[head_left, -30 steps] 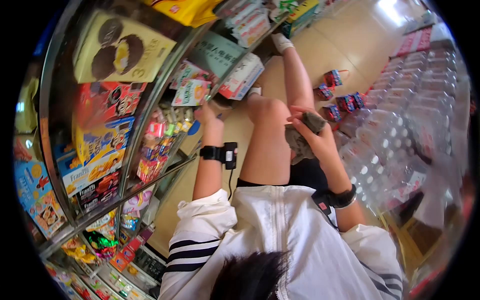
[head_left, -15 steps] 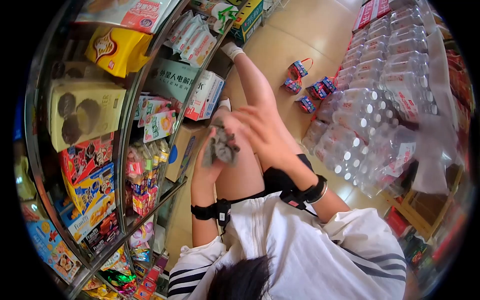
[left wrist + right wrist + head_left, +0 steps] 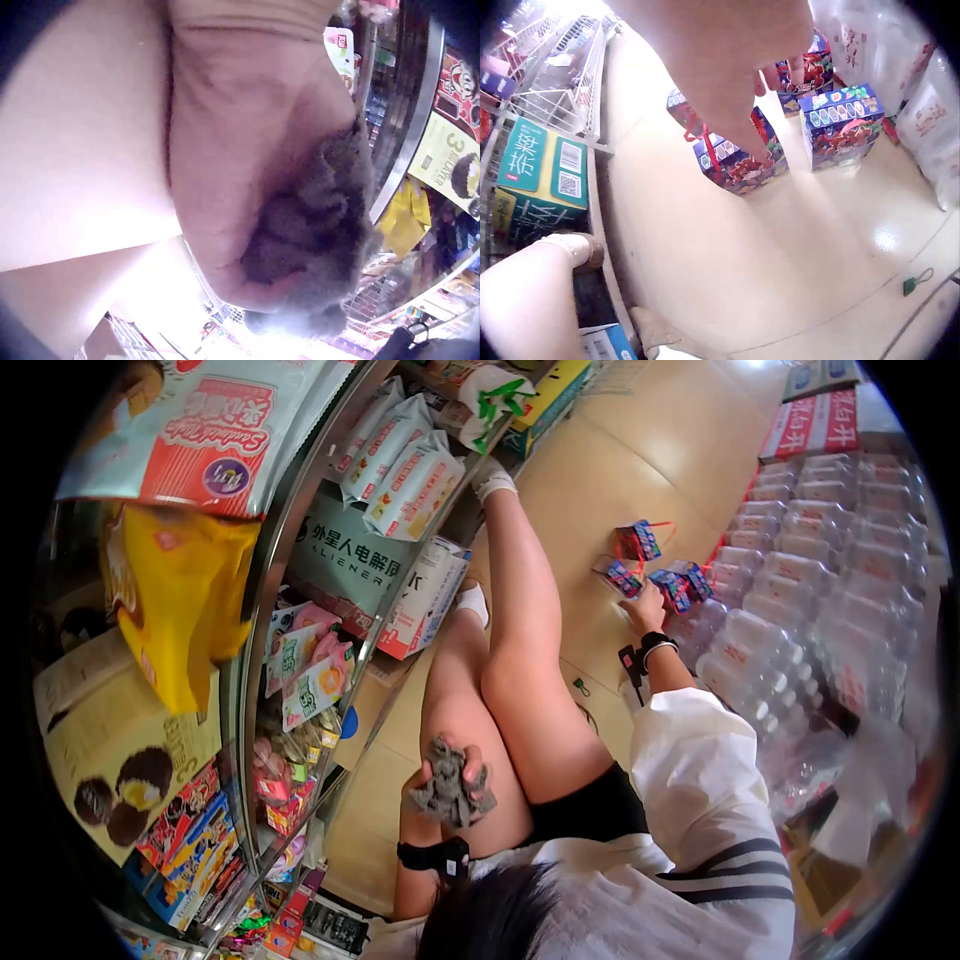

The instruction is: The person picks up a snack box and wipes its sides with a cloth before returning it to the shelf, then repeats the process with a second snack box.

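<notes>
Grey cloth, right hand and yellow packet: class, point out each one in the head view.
Grey cloth [image 3: 453, 788]: head view, crumpled middle.
Right hand [image 3: 646, 610]: head view, back of the hand.
Yellow packet [image 3: 182, 595]: head view, middle of its wrapper.

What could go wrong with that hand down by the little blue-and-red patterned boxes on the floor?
The right hand is in among the small blue-and-red patterned boxes, which stand close together, so it might knock one over. The clear plastic bottles are right beside them and could get bumped too. And the left hand holds a crumpled grey cloth; if that grip loosens, it might drop.
</notes>
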Demonstrator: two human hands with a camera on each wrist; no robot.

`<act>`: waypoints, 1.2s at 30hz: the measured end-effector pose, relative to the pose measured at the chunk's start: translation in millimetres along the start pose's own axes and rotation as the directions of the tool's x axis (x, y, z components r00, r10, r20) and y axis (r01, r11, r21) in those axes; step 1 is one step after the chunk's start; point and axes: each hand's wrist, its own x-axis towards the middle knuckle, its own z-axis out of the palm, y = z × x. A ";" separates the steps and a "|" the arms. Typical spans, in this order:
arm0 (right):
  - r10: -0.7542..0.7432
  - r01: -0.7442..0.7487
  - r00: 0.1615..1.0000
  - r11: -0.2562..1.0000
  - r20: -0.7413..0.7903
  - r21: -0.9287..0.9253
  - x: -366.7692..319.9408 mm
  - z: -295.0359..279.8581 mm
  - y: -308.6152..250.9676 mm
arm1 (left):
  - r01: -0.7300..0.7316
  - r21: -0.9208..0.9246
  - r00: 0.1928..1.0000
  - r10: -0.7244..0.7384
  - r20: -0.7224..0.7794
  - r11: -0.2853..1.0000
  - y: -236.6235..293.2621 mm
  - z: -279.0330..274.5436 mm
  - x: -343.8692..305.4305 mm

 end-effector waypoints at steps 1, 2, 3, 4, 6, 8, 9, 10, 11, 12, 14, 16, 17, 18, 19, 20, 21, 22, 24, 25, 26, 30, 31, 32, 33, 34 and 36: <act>0.000 -0.001 1.000 1.000 -0.020 -0.022 7.5 -1.7 -7.5 | 0.004 -0.004 0.999 -0.004 0.042 1.000 1.3 -2.0 4.6; 0.028 -0.027 1.000 0.998 0.006 -0.053 9.8 2.0 -17.5 | -0.009 0.035 1.000 0.008 0.025 0.999 4.3 -0.4 4.4; 0.024 -0.023 1.000 0.998 0.017 -0.059 12.9 11.6 -22.9 | -0.017 0.070 1.000 0.017 0.006 0.997 6.0 -0.2 3.6; 0.095 -0.096 0.995 0.994 -0.024 -0.048 15.4 20.3 -25.9 | -0.022 0.061 1.000 0.023 -0.002 0.998 7.2 -6.8 4.2; 0.118 -0.125 0.989 0.990 -0.093 -0.064 12.5 35.0 -34.6 | -0.019 -0.001 0.996 0.019 0.090 1.000 11.5 -19.5 2.2; 0.131 -0.132 0.991 0.991 -0.026 -0.033 6.3 40.7 -41.2 | -0.037 -0.048 0.995 0.041 0.086 0.998 10.2 -20.8 3.3; 0.147 -0.147 0.989 0.989 0.035 0.008 -0.6 39.8 -41.9 | -0.047 -0.087 0.994 0.054 0.090 0.995 9.3 -19.7 2.7; 0.078 -0.079 0.997 0.997 0.011 0.026 -2.3 48.2 -35.7 | -0.045 -0.087 0.994 0.053 0.093 0.995 10.0 -18.2 3.0; 0.047 -0.049 0.998 0.997 0.041 0.055 -7.8 48.7 -33.2 | -0.055 -0.070 0.997 0.059 0.053 0.996 10.8 -16.7 4.6; -0.002 -0.001 1.000 0.994 0.031 0.109 -18.0 43.6 -31.1 | -0.064 -0.052 0.998 0.065 0.017 0.997 11.3 -14.7 6.3; -0.129 0.158 0.981 0.964 -0.142 0.216 -40.8 30.2 -27.8 | -0.081 -0.008 0.996 0.081 -0.037 0.997 12.1 -8.9 11.5; -0.188 0.167 0.982 0.768 -0.032 0.618 -64.2 -6.8 -15.7 | -0.095 0.036 0.992 0.098 -0.082 0.995 7.2 -2.0 14.7; -0.166 0.095 0.986 0.587 0.004 0.804 -85.3 -27.0 -16.8 | -0.094 0.041 0.994 0.096 -0.059 0.995 3.7 -0.3 15.1; -0.171 0.119 0.985 0.578 -0.022 0.808 -103.9 -52.8 -16.4 | -0.116 0.043 0.989 0.120 -0.082 0.992 0.2 -1.0 16.8; -0.186 0.079 0.983 0.427 0.002 0.901 -127.3 -76.7 -17.1 | -0.142 0.051 0.983 0.147 -0.113 0.989 -2.0 0.2 14.5; -0.205 0.040 0.979 0.269 0.017 0.962 -147.5 -104.6 -16.2 | -0.103 0.022 0.994 0.104 -0.030 0.994 -5.9 1.4 17.8; -0.209 0.061 0.978 0.258 -0.006 0.964 -172.1 -135.8 -18.9 | -0.061 0.001 0.997 0.061 0.052 0.998 -9.9 4.0 19.4; -0.211 0.076 0.977 0.233 -0.025 0.969 -201.5 -164.5 -22.7 | -0.079 0.087 0.996 0.077 0.034 0.993 -15.0 8.2 13.4; -0.350 0.149 0.930 0.074 -0.114 0.986 -226.7 -193.2 -16.8 | -0.071 0.115 0.996 0.065 0.057 0.991 -28.2 21.1 6.6; -0.355 0.154 0.927 0.065 -0.122 0.986 -240.1 -199.4 -13.0 | -0.063 0.136 0.997 0.056 0.053 0.989 -33.7 29.1 -0.3; -0.420 0.143 0.897 -0.027 -0.141 0.989 -254.2 -205.8 -9.0 | -0.102 0.236 0.990 0.074 0.123 0.966 -37.9 39.3 -9.7; -0.575 0.096 0.807 -0.096 -0.134 0.991 -308.1 -232.2 -3.0 | -0.330 0.326 0.944 0.307 0.121 0.886 -51.2 77.0 -35.7; -0.621 0.078 0.779 -0.037 -0.084 0.996 -321.3 -237.7 -5.6 | -0.338 0.328 0.941 0.314 0.124 0.882 -56.0 86.0 -40.9; -0.649 0.097 0.756 -0.012 -0.082 0.995 -338.8 -243.4 -10.9 | -0.336 0.395 0.941 0.292 0.170 0.855 -60.3 94.8 -45.9; -0.659 0.096 0.748 -0.011 -0.080 0.995 -353.2 -247.5 -13.9 | -0.338 0.456 0.940 0.268 0.212 0.823 -63.3 98.2 -50.7; -0.715 0.087 0.697 0.008 -0.055 0.996 -364.8 -250.5 -16.9 | -0.294 0.478 0.956 0.243 0.167 0.828 -62.1 84.8 -49.9; -0.782 0.043 0.623 0.004 -0.024 0.999 -373.9 -244.4 -18.0 | -0.297 0.560 0.952 0.283 0.115 0.773 -70.8 87.0 -64.3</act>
